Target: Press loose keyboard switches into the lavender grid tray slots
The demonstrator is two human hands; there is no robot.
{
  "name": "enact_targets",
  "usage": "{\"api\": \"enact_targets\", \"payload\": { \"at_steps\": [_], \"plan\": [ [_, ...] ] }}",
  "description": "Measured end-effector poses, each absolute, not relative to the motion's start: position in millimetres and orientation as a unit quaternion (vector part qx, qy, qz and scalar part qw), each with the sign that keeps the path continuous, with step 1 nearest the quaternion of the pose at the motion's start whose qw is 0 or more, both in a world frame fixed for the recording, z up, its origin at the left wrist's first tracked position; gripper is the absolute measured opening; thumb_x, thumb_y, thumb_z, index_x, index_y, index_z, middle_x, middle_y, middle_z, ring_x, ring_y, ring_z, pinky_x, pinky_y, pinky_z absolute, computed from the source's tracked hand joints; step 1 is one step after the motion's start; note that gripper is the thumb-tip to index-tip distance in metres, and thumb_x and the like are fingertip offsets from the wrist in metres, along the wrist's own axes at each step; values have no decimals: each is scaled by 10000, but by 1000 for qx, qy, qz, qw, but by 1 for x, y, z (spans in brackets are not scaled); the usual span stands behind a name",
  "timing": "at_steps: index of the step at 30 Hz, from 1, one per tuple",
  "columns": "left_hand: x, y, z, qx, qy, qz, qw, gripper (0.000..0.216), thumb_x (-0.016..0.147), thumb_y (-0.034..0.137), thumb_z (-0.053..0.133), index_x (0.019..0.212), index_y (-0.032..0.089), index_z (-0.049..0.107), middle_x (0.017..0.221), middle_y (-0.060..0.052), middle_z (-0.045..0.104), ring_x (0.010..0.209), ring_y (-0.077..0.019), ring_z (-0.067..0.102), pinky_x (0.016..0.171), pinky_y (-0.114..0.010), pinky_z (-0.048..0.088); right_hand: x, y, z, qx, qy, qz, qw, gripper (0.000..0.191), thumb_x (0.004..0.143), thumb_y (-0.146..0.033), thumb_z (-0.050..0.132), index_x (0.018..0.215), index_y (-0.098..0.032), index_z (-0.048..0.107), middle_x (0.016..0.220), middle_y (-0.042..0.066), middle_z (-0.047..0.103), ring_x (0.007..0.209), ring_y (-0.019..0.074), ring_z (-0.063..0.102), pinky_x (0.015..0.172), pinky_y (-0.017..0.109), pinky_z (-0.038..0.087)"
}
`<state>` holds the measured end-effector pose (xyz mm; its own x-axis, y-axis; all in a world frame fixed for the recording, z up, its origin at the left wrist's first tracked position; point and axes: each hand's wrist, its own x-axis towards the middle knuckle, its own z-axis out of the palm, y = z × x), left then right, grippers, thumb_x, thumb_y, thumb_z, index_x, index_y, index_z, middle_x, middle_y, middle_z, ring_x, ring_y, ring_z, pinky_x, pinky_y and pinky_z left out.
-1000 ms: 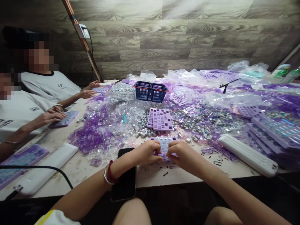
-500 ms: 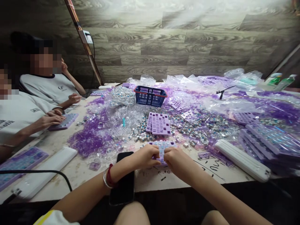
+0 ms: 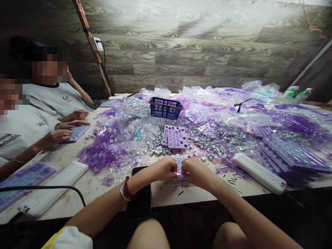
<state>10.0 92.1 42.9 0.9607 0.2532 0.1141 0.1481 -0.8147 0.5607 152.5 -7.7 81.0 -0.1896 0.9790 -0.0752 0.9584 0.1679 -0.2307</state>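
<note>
A small purple keyboard plate (image 3: 181,161) with clear keycaps lies near the table's front edge. My left hand (image 3: 163,169) and my right hand (image 3: 197,172) both curl around its near side, thumbs pressed together over it. A silver bangle and red thread sit on my left wrist, which crosses a black phone (image 3: 140,199). Behind the plate lies a stack of empty purple plates (image 3: 175,137). Heaps of purple and clear keycaps (image 3: 103,150) spread to the left. Grey-blue switches (image 3: 220,138) spread to the right.
A blue basket (image 3: 166,107) stands mid-table. Stacked filled keyboards (image 3: 293,154) and a white bar (image 3: 258,172) lie at right. Another white bar (image 3: 55,188) and a black cable are at left. Two people at left handle purple boards (image 3: 76,133). Plastic bags cover the far side.
The view has tilted and shifted slightly. My hands have drawn closer together over the plate. The far person at left has raised a hand to the head.
</note>
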Motion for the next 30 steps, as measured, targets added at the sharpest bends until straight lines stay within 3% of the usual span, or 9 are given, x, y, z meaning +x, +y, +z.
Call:
{"api": "enact_targets", "payload": {
  "at_steps": [8, 15, 19, 24, 30],
  "plan": [
    [3, 90, 34, 909, 93, 200, 353, 138, 698, 198, 697, 643, 110, 607, 617, 19, 533, 570, -73, 446, 532, -186, 322, 161, -23, 73, -596, -771, 144, 172, 221, 722, 2, 579, 677, -172, 707, 849, 47, 714, 742, 164, 652, 723, 251, 454],
    [4, 88, 40, 883, 85, 263, 380, 204, 742, 300, 690, 678, 112, 643, 602, -7, 577, 587, -97, 496, 560, -195, 369, 181, -22, 54, -561, -756, 155, 299, 100, 737, -106, 647, 765, -199, 671, 745, -8, 700, 691, 141, 638, 668, 241, 449],
    [2, 88, 43, 897, 65, 262, 351, 194, 760, 297, 671, 700, 120, 618, 636, -7, 583, 603, -100, 501, 579, -201, 379, 181, -23, 60, -545, -763, 159, 310, 131, 728, -80, 616, 789, -190, 653, 745, -4, 685, 692, 140, 628, 661, 231, 449],
    [-1, 91, 43, 931, 24, 205, 302, 139, 716, 210, 686, 699, 132, 573, 695, 0, 598, 635, -96, 511, 630, -208, 390, 176, -22, 61, -536, -791, 141, 260, 240, 670, -13, 593, 826, -189, 641, 799, 8, 686, 739, 157, 624, 689, 246, 446],
    [0, 93, 37, 941, 36, 189, 277, 150, 710, 183, 684, 694, 138, 541, 698, 9, 567, 647, -98, 495, 629, -209, 383, 180, -19, 54, -530, -800, 137, 245, 197, 709, -44, 602, 837, -184, 655, 798, 15, 679, 727, 150, 619, 699, 249, 454]
  ]
}}
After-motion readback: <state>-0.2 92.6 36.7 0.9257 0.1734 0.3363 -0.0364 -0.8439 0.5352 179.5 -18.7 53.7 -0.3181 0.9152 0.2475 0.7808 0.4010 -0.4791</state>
